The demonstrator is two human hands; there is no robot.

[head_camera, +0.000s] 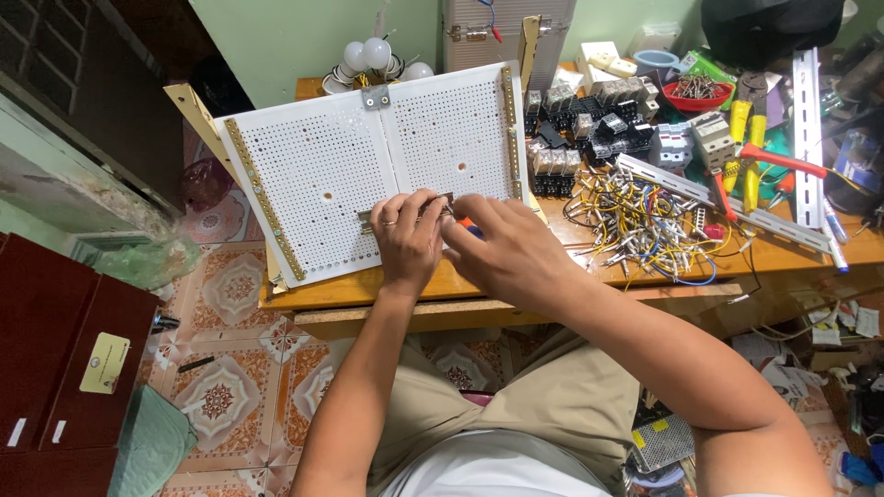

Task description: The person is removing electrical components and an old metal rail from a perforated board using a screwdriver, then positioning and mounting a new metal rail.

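patterned floor tiles fill the lower left of the frame, below a wooden bench that runs across the middle. on it, left of centre, leans a white perforated panel, tilted, with brass strips down its left and right edges. both hands meet at its lower middle. the left hand has its fingers curled down onto a short metal rail lying across the panel; only the rail's left end and a sliver between the hands show. the right hand is closed around a tool, of which just a bit of orange and blue handle peeks out below the fingers; its tip is hidden, so what it touches cannot be made out. right of the hands lies a tangle of short wires, with grey relay blocks behind and long metal rails slanting to the right. yellow-handled pliers lie in the upper right clutter. the person's lap is cut off at the bottom edge.
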